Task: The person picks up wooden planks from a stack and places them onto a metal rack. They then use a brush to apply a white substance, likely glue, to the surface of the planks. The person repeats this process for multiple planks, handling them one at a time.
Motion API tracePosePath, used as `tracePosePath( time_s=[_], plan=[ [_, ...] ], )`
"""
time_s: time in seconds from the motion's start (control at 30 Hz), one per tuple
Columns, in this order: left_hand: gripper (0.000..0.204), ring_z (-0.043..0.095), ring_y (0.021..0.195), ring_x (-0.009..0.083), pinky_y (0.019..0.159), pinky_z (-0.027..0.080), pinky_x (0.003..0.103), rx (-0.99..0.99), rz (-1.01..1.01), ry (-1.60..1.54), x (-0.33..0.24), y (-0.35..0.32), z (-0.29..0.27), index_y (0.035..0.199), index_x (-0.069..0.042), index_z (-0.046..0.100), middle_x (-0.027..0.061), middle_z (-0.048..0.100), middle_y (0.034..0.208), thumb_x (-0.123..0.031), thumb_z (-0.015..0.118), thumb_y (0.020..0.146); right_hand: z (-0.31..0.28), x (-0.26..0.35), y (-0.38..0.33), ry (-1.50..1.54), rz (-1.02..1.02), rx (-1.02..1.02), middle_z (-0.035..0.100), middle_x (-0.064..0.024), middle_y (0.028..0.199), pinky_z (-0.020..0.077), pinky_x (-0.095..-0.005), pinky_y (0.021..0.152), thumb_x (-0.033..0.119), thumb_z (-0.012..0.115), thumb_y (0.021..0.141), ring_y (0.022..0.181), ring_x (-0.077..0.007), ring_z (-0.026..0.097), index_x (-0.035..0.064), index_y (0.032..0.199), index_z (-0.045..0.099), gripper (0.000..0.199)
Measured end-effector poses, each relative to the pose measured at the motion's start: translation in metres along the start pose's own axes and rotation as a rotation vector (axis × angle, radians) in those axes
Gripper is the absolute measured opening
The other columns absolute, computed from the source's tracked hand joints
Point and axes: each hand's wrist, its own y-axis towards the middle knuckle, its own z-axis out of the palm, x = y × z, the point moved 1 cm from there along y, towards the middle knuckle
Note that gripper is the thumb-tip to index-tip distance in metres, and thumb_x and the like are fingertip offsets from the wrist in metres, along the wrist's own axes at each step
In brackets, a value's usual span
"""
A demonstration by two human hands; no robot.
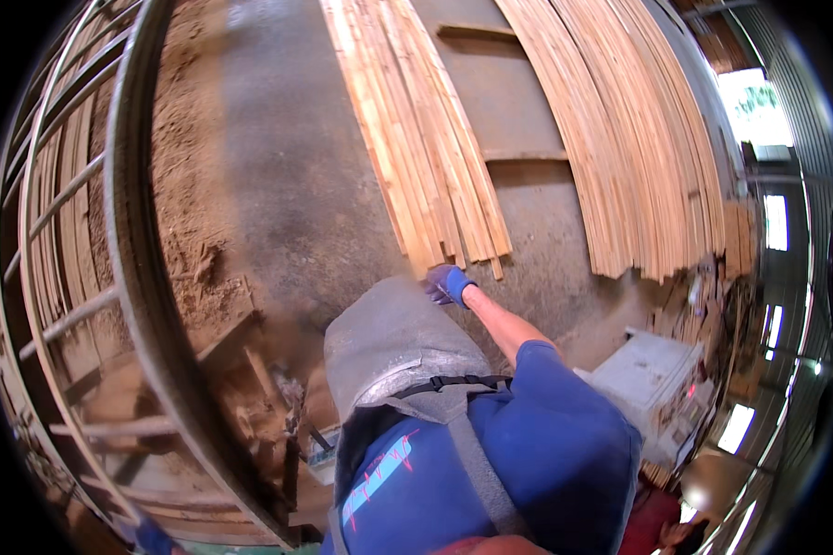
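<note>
My right hand [448, 286], in a dark glove with a blue cuff, is low in front of me beside my grey apron [393, 338]. It appears close to the near ends of a row of long, pale wooden boards [416, 139]. Its fingers are too small and dark to show whether they grip a board. At the lower left rim, a blue patch that looks like my left glove [155, 536] shows beside the metal rack [125, 213]. The fingers there cannot be made out.
A wider stack of boards [620, 129] lies to the right on wooden crosspieces [528, 155]. Sawdust [190, 157] covers the floor along the rack. A white machine cabinet [643, 375] stands at right, and another person in red [652, 518] is at the lower right.
</note>
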Motion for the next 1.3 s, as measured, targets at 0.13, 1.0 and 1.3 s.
tracePosePath(
  time_s=[0.13, 1.0, 1.3],
  plan=[
    [0.049, 0.06, 0.118, 0.0308, 0.102, 0.046, 0.039, 0.132, 0.343, -0.696, -0.282, -0.026, -0.012, 0.132, -0.001, 0.057, 0.0191, 0.063, 0.127, -0.016, 0.071, 0.087, -0.108, -0.085, 0.008, -0.025, -0.119, -0.062, 0.07, -0.0077, 0.081, 0.0537, -0.0331, 0.05, 0.032, 0.056, 0.095, 0.056, -0.0187, 0.064, 0.0139, 0.096, 0.067, 0.021],
    [0.054, 0.059, 0.109, 0.0397, 0.098, 0.045, 0.05, 0.758, 1.087, -0.647, -0.936, -0.449, 0.036, 0.115, -0.001, 0.062, 0.0196, 0.064, 0.112, -0.024, 0.075, 0.067, -0.62, -0.245, 0.524, -0.595, -0.098, -0.796, 0.062, -0.0273, 0.124, 0.0516, -0.0456, 0.095, 0.046, 0.078, 0.073, 0.111, -0.0395, 0.064, 0.0021, 0.136, 0.05, 0.081],
    [0.051, 0.055, 0.115, 0.0421, 0.103, 0.04, 0.051, 0.849, 1.138, -0.68, -0.968, -0.434, 0.018, 0.117, -0.001, 0.06, 0.0208, 0.062, 0.118, -0.011, 0.069, 0.069, -0.563, -0.174, 0.332, -0.278, -0.466, -0.788, 0.068, -0.0264, 0.104, 0.0542, -0.0458, 0.08, 0.038, 0.076, 0.078, 0.096, -0.0423, 0.067, 0.0013, 0.118, 0.06, 0.057]
  ],
)
